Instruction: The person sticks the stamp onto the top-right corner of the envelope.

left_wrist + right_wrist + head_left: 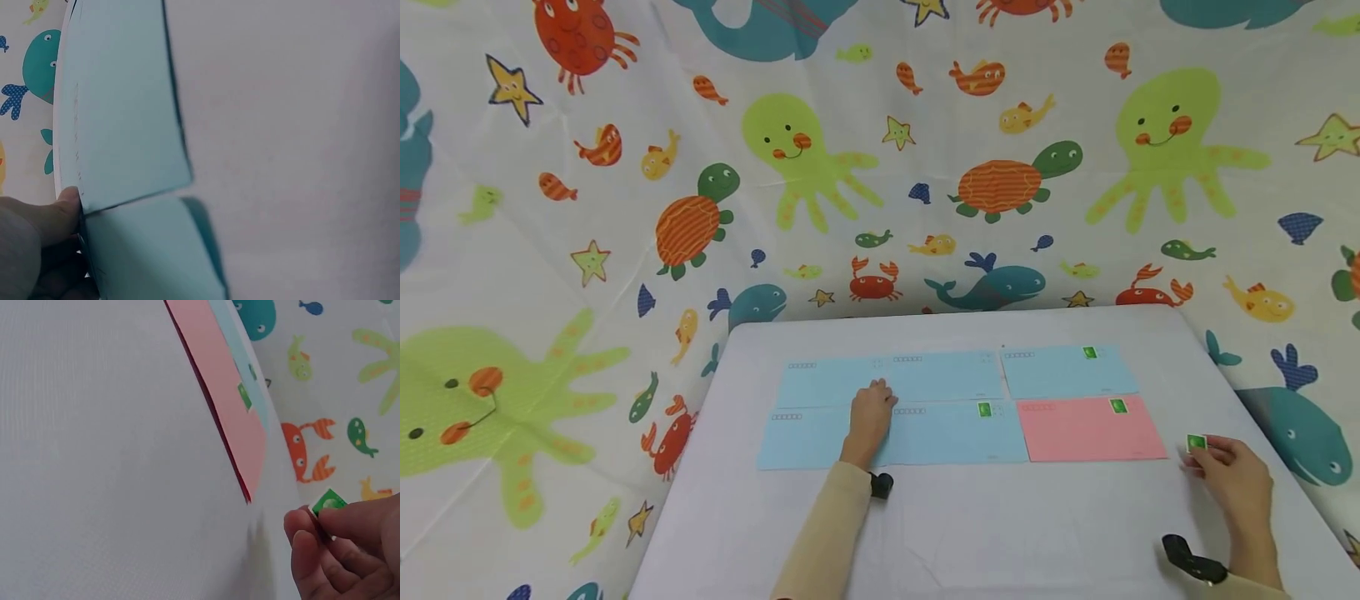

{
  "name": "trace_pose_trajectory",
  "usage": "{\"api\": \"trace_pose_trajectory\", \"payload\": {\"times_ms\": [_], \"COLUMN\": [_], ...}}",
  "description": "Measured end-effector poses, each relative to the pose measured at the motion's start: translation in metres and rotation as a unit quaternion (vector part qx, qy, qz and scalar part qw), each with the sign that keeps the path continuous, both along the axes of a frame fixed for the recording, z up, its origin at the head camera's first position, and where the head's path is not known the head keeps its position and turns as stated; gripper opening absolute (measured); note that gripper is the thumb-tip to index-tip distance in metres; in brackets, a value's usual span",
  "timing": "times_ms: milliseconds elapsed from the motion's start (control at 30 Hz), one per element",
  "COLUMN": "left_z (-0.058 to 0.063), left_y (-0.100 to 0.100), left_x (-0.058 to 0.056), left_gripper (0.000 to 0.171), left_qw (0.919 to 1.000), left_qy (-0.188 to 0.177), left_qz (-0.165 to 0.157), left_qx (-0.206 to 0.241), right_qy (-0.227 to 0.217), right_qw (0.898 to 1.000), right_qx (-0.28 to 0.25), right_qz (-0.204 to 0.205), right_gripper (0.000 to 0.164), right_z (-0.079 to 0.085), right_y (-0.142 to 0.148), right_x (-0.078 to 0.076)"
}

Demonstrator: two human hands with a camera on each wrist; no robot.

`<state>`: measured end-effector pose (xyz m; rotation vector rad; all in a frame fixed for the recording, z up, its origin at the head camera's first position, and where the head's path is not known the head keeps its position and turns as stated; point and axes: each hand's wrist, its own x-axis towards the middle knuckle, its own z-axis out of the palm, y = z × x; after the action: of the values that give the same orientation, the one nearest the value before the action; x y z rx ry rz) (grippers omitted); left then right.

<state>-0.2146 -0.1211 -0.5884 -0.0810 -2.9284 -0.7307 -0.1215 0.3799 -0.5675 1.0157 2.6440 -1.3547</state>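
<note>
Near the table's right edge, the right hand (1236, 483) pinches a small green stamp (1196, 442) with a white border between thumb and fingertips. It hovers to the right of a pink envelope (1090, 437). The left hand (871, 421) rests on the seam between the lower left blue envelope (808, 440) and the lower middle blue envelope (951, 437). In the left wrist view its thumb (67, 203) touches where these two meet; the other fingers lie in shadow. Green stamps also sit at the upper right of the pink, lower middle and upper right envelopes (1067, 375).
The envelopes lie in two rows on a white table (1000, 533). The upper left (827, 383) and upper middle blue envelopes (943, 379) show no stamp. A cloth (925, 108) printed with sea animals hangs behind. Each wrist wears a black strap (1195, 565).
</note>
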Motion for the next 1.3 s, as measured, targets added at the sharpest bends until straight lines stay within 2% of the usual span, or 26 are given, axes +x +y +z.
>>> {"api": "trace_pose_trajectory", "payload": {"times_ms": [300, 633, 900, 1167, 1300], "left_z": [0.001, 0.004, 0.000, 0.001, 0.000], "left_y": [-0.003, -0.004, -0.002, -0.002, -0.002], "left_x": [-0.001, -0.002, -0.004, -0.005, -0.005], "left_gripper": [0.027, 0.025, 0.026, 0.027, 0.026], "left_qw": [0.9999, 0.9995, 0.9997, 0.9998, 0.9998], "left_qy": [-0.007, 0.029, 0.019, 0.016, 0.014], "left_qz": [-0.003, -0.002, -0.005, -0.003, -0.006], "left_qx": [0.011, 0.012, 0.015, 0.006, 0.010], "right_qy": [0.043, 0.113, 0.106, 0.118, 0.113], "right_qw": [0.999, 0.991, 0.989, 0.981, 0.982], "right_qx": [-0.011, -0.067, -0.101, -0.157, -0.152], "right_qz": [0.013, 0.021, -0.001, -0.011, -0.018], "right_gripper": [0.056, 0.054, 0.055, 0.058, 0.058], "right_z": [0.012, 0.020, 0.023, 0.031, 0.032], "right_y": [-0.018, -0.033, -0.037, -0.048, -0.054], "right_x": [0.001, -0.010, -0.016, -0.025, -0.028]}}
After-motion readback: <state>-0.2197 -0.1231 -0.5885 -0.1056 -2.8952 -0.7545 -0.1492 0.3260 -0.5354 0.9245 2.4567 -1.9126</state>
